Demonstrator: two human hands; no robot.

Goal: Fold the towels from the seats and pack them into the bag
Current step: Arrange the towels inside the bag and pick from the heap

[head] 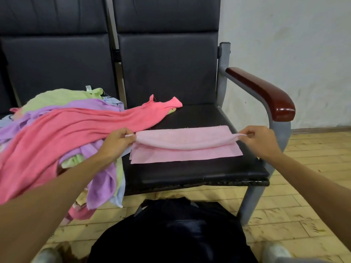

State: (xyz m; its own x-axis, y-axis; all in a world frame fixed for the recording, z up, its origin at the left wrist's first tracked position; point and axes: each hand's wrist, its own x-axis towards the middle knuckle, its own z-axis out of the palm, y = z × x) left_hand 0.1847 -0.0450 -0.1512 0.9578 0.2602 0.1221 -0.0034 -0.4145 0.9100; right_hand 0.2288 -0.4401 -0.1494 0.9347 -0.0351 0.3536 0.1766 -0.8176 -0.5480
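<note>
A light pink towel [186, 147] lies flat on the right black seat [190, 171], its far edge lifted in a sagging fold. My left hand [117, 141] pinches the left end of that lifted edge. My right hand [260, 139] pinches the right end. On the left seat sits a heap of towels [57, 130]: a large coral pink one on top, purple, green and pale blue ones under it. A dark bag [171, 234] stands on the floor below the seat's front edge.
A red-brown armrest [266, 92] on a grey frame borders the right seat. The black seat backs [167, 63] rise behind. Wooden floor [303, 205] spreads to the right, with a white wall beyond. Some towels hang off the left seat's front.
</note>
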